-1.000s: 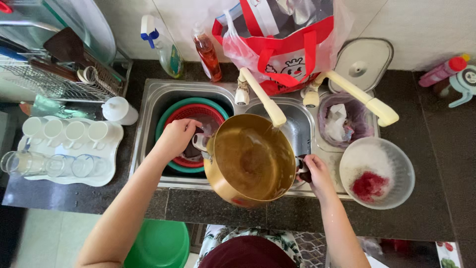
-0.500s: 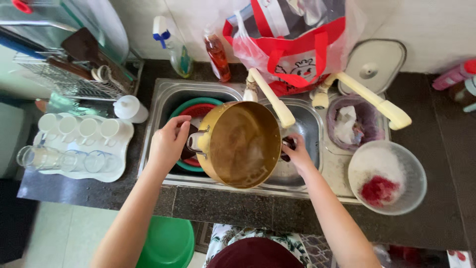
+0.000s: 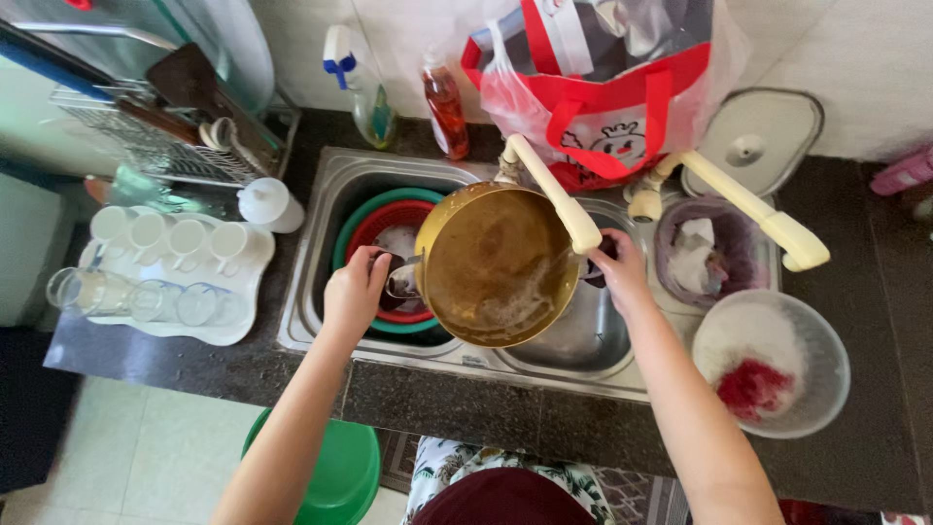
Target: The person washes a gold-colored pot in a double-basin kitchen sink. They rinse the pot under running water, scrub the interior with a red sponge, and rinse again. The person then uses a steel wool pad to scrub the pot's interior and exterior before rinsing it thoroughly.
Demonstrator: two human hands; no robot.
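Observation:
A round brass-coloured pot [image 3: 501, 267] is held tilted over the steel sink [image 3: 335, 190], its soapy inside facing me. My left hand [image 3: 355, 292] grips the small handle on its left rim. My right hand [image 3: 617, 272] holds the right side of the pot, partly hidden behind the rim. A cream tap spout [image 3: 554, 194] reaches over the pot's top edge. Under the pot in the left basin sit nested green and red basins [image 3: 389, 219].
A white tray of cups and glasses [image 3: 160, 267] lies at the left by a dish rack [image 3: 146, 136]. A second cream tap [image 3: 743, 204], a purple bowl [image 3: 705, 253] and a clear bowl with a red cloth [image 3: 768, 365] stand right. Bottles and a red bag [image 3: 603, 87] line the wall.
The pot has tipped further upright and moved slightly up and left. My left hand has gone from the basins to the pot's left handle, and my right hand rose along its right side.

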